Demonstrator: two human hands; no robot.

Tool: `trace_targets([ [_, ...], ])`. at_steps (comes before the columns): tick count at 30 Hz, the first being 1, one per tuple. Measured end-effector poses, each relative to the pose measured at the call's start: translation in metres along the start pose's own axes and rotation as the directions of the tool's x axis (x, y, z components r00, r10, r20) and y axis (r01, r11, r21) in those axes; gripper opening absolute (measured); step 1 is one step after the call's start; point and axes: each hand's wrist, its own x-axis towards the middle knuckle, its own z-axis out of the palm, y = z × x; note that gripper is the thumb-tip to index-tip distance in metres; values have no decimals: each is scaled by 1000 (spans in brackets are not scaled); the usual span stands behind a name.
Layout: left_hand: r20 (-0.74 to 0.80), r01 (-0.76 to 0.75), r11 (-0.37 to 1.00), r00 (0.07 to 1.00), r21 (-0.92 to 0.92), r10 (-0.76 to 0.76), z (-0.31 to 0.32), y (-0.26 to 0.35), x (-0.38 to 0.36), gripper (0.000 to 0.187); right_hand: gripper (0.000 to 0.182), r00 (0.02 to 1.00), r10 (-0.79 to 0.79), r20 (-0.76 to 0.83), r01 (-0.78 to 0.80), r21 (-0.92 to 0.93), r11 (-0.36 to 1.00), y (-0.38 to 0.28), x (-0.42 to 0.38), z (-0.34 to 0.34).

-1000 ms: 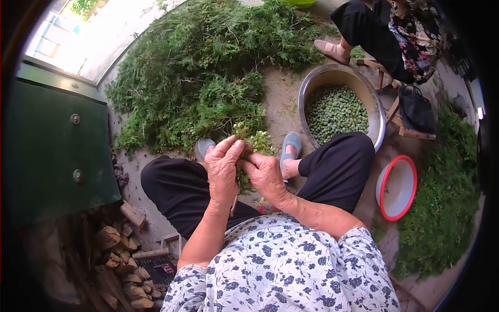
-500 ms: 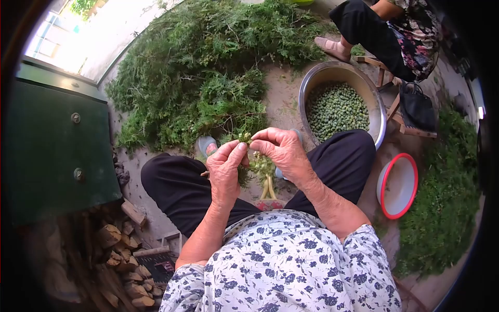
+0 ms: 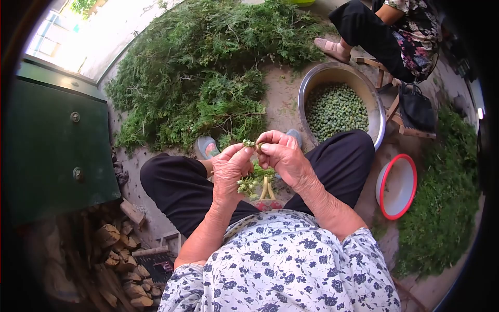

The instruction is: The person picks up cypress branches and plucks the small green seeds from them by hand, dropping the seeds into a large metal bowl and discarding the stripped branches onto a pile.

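My left hand (image 3: 230, 170) pinches an evergreen sprig (image 3: 248, 183) between thumb and fingers. Several small green cones show on it, and its lower part dangles below the hand over my lap. At the tip of the sprig, my right hand (image 3: 287, 160) has thumb and forefinger closed on a small green cone (image 3: 260, 147); the other fingers are curled in. The fingertips of both hands almost meet. Ahead to the right, a wide metal basin (image 3: 380, 120) holds a heap of picked green cones (image 3: 338, 112).
A large pile of cut evergreen branches (image 3: 192, 78) spreads ahead, with more greenery (image 3: 442, 218) at the right. A red-rimmed white basin (image 3: 384, 190) stands by my right knee. Another person (image 3: 364, 23) sits beyond the metal basin. Firewood (image 3: 125, 255) and a green cabinet (image 3: 57, 151) are at left.
My right fingers have curled in and closed on a cone at the sprig's tip. The dangling part of the sprig now shows lower, beside my left wrist.
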Motion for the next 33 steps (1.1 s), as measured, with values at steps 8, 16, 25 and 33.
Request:
trace_targets([
  [8,-7,-144,908,987,393,160,0,-1,-5,16,19,971,-234,48,238,-283,929,-6,-8,17],
  [16,32,-105,939,994,326,100,-5,0,-4,18,16,998,-1,69,-13,204,979,3,-4,-2],
  [25,105,-95,963,992,253,70,-7,-1,-4,20,20,998,-57,0,57,-104,993,1,-10,6],
  [33,120,-83,948,992,308,47,-3,1,-4,20,14,999,27,-18,-25,93,995,-11,-12,10],
])
